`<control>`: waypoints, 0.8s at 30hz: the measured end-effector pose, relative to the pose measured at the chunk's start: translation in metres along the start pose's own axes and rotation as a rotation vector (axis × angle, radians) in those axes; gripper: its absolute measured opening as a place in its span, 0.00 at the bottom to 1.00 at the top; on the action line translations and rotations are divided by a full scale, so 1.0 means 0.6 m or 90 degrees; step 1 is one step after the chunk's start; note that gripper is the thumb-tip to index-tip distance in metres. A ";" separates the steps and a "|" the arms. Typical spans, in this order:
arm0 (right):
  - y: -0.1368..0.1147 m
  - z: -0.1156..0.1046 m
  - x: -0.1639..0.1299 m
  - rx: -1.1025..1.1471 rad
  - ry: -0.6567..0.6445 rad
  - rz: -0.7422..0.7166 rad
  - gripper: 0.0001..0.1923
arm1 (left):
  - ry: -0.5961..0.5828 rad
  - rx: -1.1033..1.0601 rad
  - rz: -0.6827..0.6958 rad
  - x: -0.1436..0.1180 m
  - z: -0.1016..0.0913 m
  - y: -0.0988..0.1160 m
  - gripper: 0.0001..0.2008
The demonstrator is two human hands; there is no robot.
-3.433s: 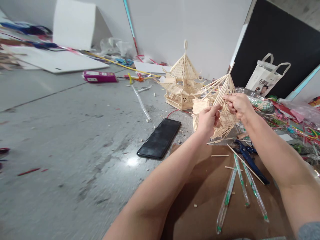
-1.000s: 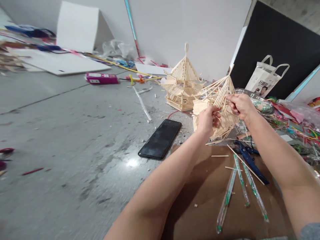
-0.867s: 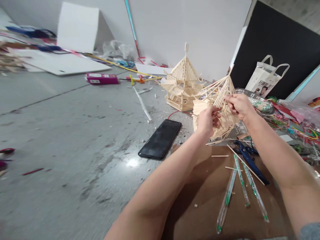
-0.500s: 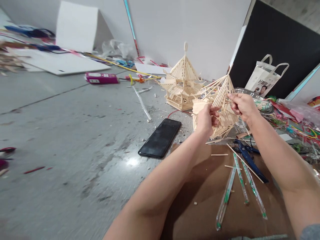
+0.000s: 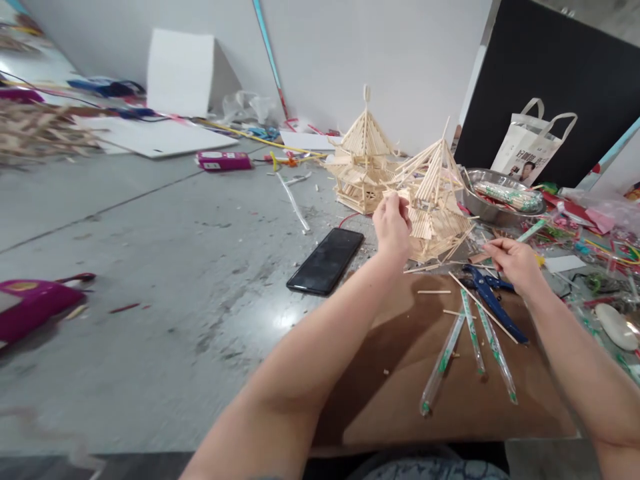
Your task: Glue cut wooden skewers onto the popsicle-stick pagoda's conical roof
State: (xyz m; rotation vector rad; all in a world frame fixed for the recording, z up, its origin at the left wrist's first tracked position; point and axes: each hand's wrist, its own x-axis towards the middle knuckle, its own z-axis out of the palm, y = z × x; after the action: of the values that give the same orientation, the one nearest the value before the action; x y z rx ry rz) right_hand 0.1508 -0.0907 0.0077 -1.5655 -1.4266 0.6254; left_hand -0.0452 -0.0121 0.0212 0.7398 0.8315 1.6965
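Note:
My left hand (image 5: 393,223) is closed at the left edge of a small pagoda model (image 5: 433,223) built from thin wooden sticks, its fingertips on the eave slats. The pagoda's pointed upper roof has sticks fanning out, with gaps on its left side. To the right of the model, low over the table, my right hand (image 5: 515,263) has its fingers pinched together; a thin pale tip shows at them, too small to name. Blue cutters (image 5: 493,303) lie just below that hand. Behind the model stands a taller stick pagoda (image 5: 367,160) with a finial.
A black phone (image 5: 326,261) lies left of the model. Wrapped chopsticks (image 5: 495,350) and loose sticks rest on a brown board (image 5: 380,413). A steel bowl (image 5: 500,200) of wrapped sticks and a white bag (image 5: 530,147) stand at right, with a magenta box-like tool (image 5: 37,307) at far left.
My right hand has left the pagoda's roof and moved down and right to beside the cutters. My left hand stays at the pagoda's left side. The view has shifted left and down.

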 end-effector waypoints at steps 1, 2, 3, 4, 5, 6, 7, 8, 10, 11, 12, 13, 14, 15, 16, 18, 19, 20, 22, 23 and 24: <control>0.012 -0.001 -0.005 -0.033 -0.010 -0.005 0.17 | -0.013 0.012 0.033 -0.007 -0.003 0.003 0.13; 0.022 -0.001 -0.009 -0.067 -0.019 -0.015 0.18 | -0.036 0.030 0.063 -0.016 -0.007 0.004 0.13; 0.030 -0.001 -0.013 -0.104 -0.026 -0.030 0.19 | -0.061 0.058 0.090 -0.026 -0.013 0.004 0.14; 0.037 0.001 -0.017 -0.141 -0.029 -0.048 0.21 | -0.089 0.096 0.111 -0.037 -0.020 0.002 0.14; 0.044 0.003 -0.020 -0.177 -0.031 -0.067 0.22 | -0.118 0.147 0.131 -0.048 -0.028 -0.002 0.14; 0.049 0.006 -0.023 -0.205 -0.032 -0.086 0.22 | -0.147 0.207 0.146 -0.058 -0.036 -0.008 0.13; 0.054 0.009 -0.026 -0.231 -0.034 -0.104 0.21 | -0.187 0.274 0.157 -0.067 -0.044 -0.016 0.13; 0.060 0.013 -0.028 -0.254 -0.036 -0.118 0.19 | -0.226 0.346 0.168 -0.074 -0.052 -0.025 0.13; 0.071 0.018 -0.032 -0.300 -0.051 -0.147 0.15 | -0.314 0.516 0.204 -0.083 -0.065 -0.043 0.10; 0.076 0.020 -0.034 -0.327 -0.063 -0.165 0.13 | -0.370 0.609 0.213 -0.086 -0.070 -0.052 0.08; 0.081 0.021 -0.035 -0.355 -0.077 -0.183 0.12 | -0.428 0.699 0.219 -0.087 -0.074 -0.059 0.07; 0.085 0.022 -0.037 -0.380 -0.093 -0.201 0.11 | -0.484 0.784 0.222 -0.088 -0.077 -0.064 0.07; 0.087 0.022 -0.039 -0.397 -0.109 -0.218 0.11 | -0.535 0.861 0.222 -0.088 -0.080 -0.068 0.08; 0.089 0.022 -0.041 -0.409 -0.126 -0.232 0.11 | -0.576 0.926 0.222 -0.089 -0.083 -0.071 0.09; 0.089 0.022 -0.044 -0.415 -0.142 -0.242 0.11 | -0.603 0.980 0.222 -0.090 -0.086 -0.073 0.10; 0.085 0.026 -0.051 -0.416 -0.178 -0.252 0.10 | -0.631 1.044 0.223 -0.092 -0.092 -0.074 0.11; 0.082 0.029 -0.056 -0.418 -0.199 -0.255 0.10 | -0.640 1.055 0.228 -0.094 -0.095 -0.074 0.11; 0.077 0.034 -0.060 -0.424 -0.222 -0.258 0.10 | -0.646 1.059 0.235 -0.095 -0.098 -0.075 0.12; 0.068 0.043 -0.070 -0.451 -0.271 -0.261 0.12 | -0.666 1.056 0.252 -0.098 -0.102 -0.076 0.13; 0.064 0.047 -0.073 -0.468 -0.292 -0.263 0.12 | -0.678 1.053 0.261 -0.100 -0.104 -0.077 0.13; 0.061 0.049 -0.076 -0.485 -0.308 -0.264 0.13 | -0.688 1.051 0.270 -0.101 -0.105 -0.078 0.14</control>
State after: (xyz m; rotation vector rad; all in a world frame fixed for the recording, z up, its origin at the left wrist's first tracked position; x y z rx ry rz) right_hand 0.1350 -0.1237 -0.0466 -1.6373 -2.4817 0.2078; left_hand -0.0560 -0.0720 -0.0574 2.7050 1.1324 0.2693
